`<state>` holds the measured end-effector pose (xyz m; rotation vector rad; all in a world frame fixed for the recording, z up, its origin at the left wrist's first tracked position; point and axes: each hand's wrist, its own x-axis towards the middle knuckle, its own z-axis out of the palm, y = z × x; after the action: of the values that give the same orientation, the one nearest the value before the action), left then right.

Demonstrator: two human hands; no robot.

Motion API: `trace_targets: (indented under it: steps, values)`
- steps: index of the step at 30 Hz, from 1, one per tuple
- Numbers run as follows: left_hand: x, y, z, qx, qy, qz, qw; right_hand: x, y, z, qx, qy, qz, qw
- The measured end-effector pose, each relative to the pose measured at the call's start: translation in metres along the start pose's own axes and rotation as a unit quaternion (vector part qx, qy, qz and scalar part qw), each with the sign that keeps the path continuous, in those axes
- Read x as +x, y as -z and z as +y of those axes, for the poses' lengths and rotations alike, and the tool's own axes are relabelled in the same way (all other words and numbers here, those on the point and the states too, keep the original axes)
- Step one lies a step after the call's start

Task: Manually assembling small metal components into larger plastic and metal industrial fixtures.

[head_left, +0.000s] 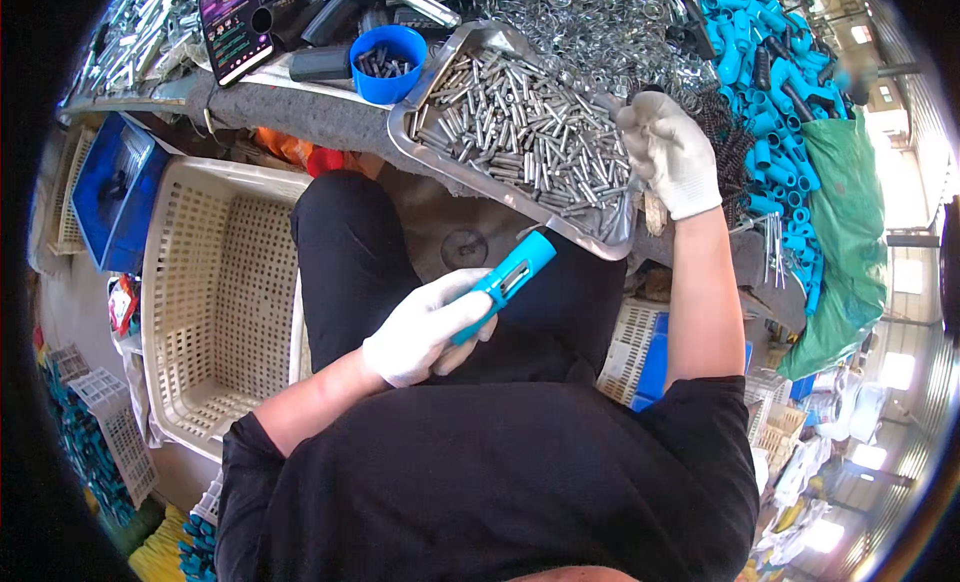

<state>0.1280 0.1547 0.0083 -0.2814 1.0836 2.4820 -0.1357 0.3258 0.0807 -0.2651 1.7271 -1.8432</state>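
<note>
My left hand (pixel 435 327), in a white glove, is wrapped round a teal plastic handle (pixel 528 258) above my lap. The handle is tube-shaped, with a slot in its side showing a metallic piece, and its round end points up to the right. My right hand (pixel 672 152), also gloved, is raised by the right edge of a metal tray (pixel 412 142). Its fingers are curled together; whatever they hold, if anything, is hidden. Short metal pins (pixel 530 132) are heaped in the tray. Dark coil springs (pixel 732 147) lie just right of that hand.
Wire-like metal parts (pixel 600 27) are piled behind the tray, teal plastic parts (pixel 770 112) at the right above a green sheet (pixel 845 212). A blue cup (pixel 388 85) of small dark pieces and a phone (pixel 235 32) are at the back left. A cream crate (pixel 165 312) stands left of my legs.
</note>
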Motion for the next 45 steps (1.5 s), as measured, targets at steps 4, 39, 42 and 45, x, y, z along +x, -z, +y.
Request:
trace_targets:
  steps: [4, 39, 42, 45]
  values:
    - [0.003, -0.001, -0.002, 0.005, 0.004, -0.014, 1.0, 0.007, 0.014, 0.001, -0.259, -0.007, 0.018, 0.966]
    - [0.005, 0.001, -0.003, 0.004, 0.01, 0.014, 1.0, 0.027, -0.009, 0.005, -0.71, 0.129, -0.02, 0.692]
    - [0.005, 0.002, -0.002, -0.001, 0.01, 0.009, 1.0, 0.03, -0.007, -0.001, -0.693, 0.145, -0.043, 0.705]
    - [0.008, 0.001, -0.003, -0.004, 0.015, 0.001, 1.0, 0.036, -0.006, -0.003, -0.67, 0.137, -0.047, 0.728]
